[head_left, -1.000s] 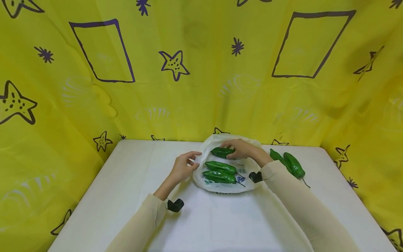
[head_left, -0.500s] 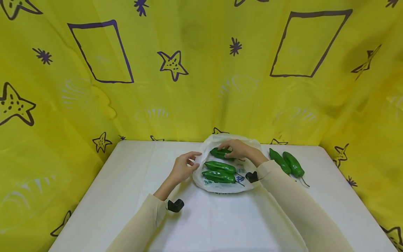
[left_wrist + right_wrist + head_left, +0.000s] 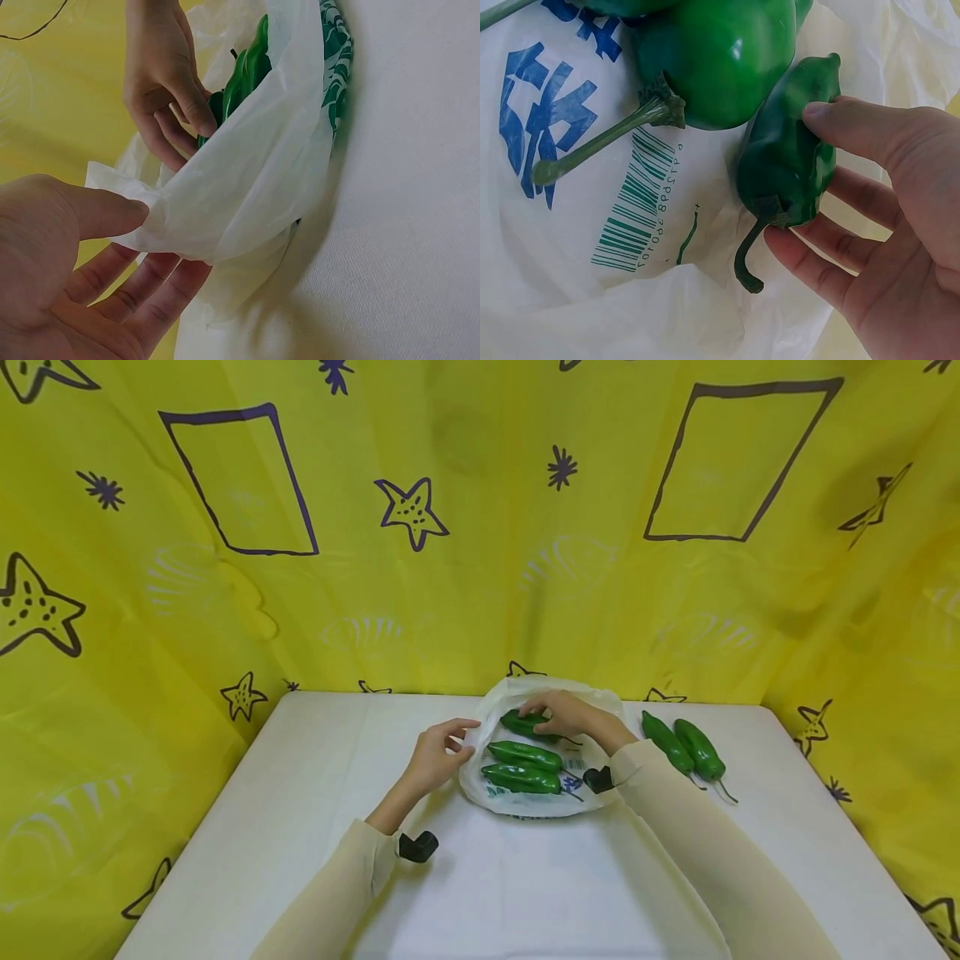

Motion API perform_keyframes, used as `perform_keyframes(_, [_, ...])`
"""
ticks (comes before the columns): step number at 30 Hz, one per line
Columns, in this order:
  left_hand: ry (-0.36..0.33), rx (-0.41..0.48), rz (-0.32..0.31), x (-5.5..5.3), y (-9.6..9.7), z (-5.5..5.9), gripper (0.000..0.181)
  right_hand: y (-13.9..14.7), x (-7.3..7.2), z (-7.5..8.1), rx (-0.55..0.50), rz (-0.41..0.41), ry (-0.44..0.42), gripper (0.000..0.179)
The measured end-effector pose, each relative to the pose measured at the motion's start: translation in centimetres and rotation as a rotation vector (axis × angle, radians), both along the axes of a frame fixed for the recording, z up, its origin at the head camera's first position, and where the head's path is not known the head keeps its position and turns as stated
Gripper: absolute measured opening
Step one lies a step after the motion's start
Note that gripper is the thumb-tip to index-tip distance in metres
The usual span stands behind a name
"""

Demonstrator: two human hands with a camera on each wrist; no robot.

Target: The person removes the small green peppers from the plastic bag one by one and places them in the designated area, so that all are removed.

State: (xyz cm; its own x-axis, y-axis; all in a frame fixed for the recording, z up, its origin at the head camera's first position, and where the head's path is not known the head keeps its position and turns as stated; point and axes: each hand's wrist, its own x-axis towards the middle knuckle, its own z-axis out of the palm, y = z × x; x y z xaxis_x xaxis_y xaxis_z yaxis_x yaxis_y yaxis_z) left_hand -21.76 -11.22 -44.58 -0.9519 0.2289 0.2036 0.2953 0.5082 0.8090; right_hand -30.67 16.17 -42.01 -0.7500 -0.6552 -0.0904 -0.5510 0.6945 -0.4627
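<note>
A translucent white plastic bag (image 3: pixel 480 793) lies spread at the table's far middle, its mouth facing up. My left hand (image 3: pixel 435 760) holds its left rim, the thumb on one side of the film and the fingers on the other in the left wrist view. Inside the bag my right hand (image 3: pixel 564 713) grips a long green pepper (image 3: pixel 784 161) at the far side, thumb on top and fingertips beneath, its stem sticking out free. Two more green peppers, a farther one (image 3: pixel 525 755) and a nearer one (image 3: pixel 521 778), lie side by side in the bag, stems pointing right.
Right of the bag, two other green peppers, one slimmer (image 3: pixel 664 739) and one thicker (image 3: pixel 699 748), lie on the white table (image 3: pixel 300 827). A yellow patterned curtain (image 3: pixel 480 602) hangs around the back and sides. Blue print and a barcode (image 3: pixel 634 199) show on the bag.
My right hand has shifted slightly left with the pepper, then stayed nearly still. More of the pepper's stem shows now. My left hand has kept its place at the bag's rim.
</note>
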Motion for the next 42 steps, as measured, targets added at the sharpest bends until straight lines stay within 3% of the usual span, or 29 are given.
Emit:
perform_keyframes(25, [0.014,0.005,0.013,-0.2,0.1,0.1,0.039,-0.2,0.1,0.9,0.037,-0.002,-0.003,0.032])
perform_keyframes(42, [-0.002,0.000,0.019,-0.1,0.0,0.0,0.039,0.6,1.4,3.6,0.127,0.059,0.000,0.032])
